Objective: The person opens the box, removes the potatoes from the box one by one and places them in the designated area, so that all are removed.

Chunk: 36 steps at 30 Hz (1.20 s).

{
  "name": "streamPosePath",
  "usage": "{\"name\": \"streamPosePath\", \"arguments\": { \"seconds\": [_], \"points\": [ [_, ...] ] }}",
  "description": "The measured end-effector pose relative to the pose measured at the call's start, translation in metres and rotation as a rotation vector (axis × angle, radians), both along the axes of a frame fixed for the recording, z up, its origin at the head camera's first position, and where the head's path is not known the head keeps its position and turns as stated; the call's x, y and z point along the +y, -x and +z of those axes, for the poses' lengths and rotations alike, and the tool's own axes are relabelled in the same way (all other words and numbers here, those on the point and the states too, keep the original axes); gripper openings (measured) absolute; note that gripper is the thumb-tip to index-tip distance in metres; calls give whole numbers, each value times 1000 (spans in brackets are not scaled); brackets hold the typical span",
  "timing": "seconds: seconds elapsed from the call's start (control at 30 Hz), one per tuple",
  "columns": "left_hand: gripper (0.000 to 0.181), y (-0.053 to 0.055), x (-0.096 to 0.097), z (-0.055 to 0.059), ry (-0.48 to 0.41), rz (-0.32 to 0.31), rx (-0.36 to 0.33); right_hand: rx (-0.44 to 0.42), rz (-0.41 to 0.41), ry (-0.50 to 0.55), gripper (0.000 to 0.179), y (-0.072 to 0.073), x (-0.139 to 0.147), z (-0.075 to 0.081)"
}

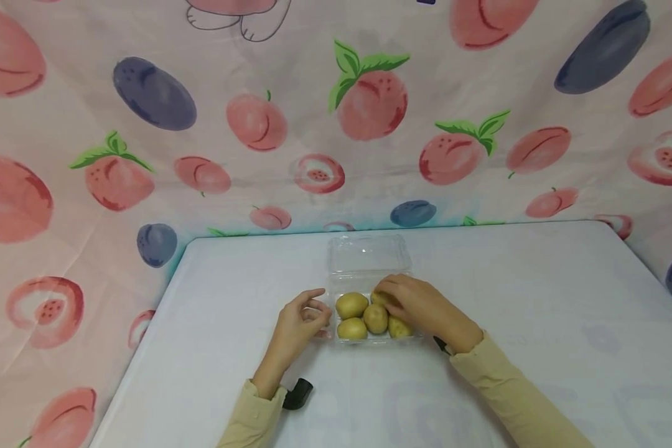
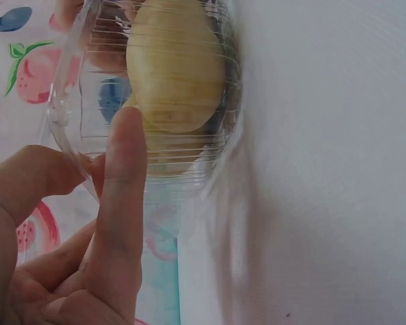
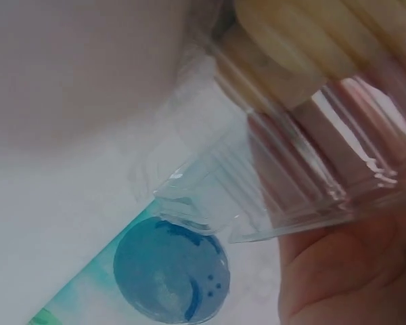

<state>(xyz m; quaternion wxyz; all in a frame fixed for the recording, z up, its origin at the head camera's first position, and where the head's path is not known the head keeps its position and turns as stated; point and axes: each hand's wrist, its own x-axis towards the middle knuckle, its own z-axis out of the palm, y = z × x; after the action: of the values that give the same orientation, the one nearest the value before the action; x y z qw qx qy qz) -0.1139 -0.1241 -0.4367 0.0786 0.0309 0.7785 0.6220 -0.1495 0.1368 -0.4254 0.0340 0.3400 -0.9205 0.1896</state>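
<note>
A clear plastic clamshell box (image 1: 369,341) lies on the table with its lid (image 1: 369,254) folded back, away from me. Several yellow potatoes (image 1: 376,319) sit in its base. My left hand (image 1: 298,326) is at the box's left side, thumb and index finger pinching the rim (image 2: 73,152). Through the ribbed wall a potato (image 2: 176,64) shows close to those fingers. My right hand (image 1: 417,305) reaches in from the right, its curled fingers gripping the potato (image 1: 378,298) in the far right corner. Its fingertips are partly hidden; its palm (image 3: 352,271) shows beyond the clear wall.
A white-covered table (image 1: 246,267) spreads around the box. Behind it hangs a fruit-printed cloth (image 1: 291,74). Dark wrist-camera parts (image 1: 298,394) stick out near the left sleeve cuff.
</note>
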Motion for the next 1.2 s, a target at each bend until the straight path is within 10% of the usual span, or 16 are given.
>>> {"name": "streamPosePath", "arguments": {
  "seconds": [1.2],
  "points": [
    [47, 0, 2, 0, 29, 15, 13, 125, 85, -28, 28, 3, 8, 15]
  ]
}}
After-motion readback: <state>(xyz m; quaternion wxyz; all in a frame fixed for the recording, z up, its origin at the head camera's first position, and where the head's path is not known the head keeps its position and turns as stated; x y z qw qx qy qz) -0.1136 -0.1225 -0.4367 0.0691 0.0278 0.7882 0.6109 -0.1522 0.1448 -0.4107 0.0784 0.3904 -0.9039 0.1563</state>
